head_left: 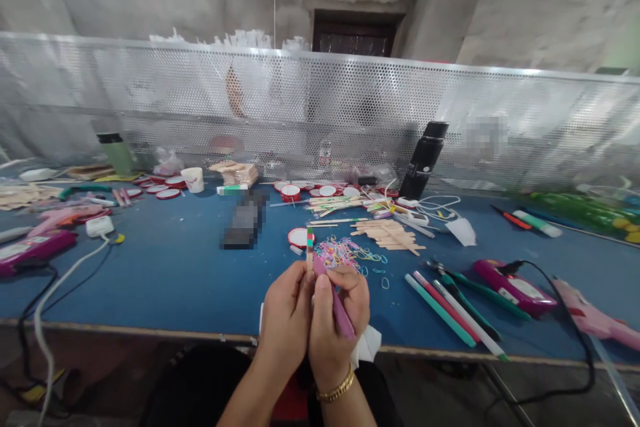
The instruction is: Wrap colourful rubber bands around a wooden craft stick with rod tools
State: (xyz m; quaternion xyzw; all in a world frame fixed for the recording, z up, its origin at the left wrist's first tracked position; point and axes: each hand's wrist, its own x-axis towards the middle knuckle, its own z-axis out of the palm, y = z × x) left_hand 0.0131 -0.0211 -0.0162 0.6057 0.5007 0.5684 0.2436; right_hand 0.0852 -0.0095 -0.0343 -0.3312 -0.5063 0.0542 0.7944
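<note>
My left hand [287, 310] is closed on a wooden craft stick [310, 248], held upright over the front of the table, with green and red bands near its top. Beside it, touching, my right hand [340, 307] grips a purple marker [342, 313] whose upper end meets the stick. Just beyond my hands lies a heap of small coloured rubber bands [343, 252], and a round white disc with a red rim [300, 237] sits to its left. Bare wooden sticks [387, 235] are spread behind the bands to the right.
On the blue table [170, 280] are several markers [443, 310], green-handled pliers [480, 290], purple devices [517, 287] with cables, and pink glue guns [595, 313]. Farther back stand a black bottle [424, 160], a green bottle [116, 155] and a paper cup [193, 179], before a perforated metal screen [280, 100].
</note>
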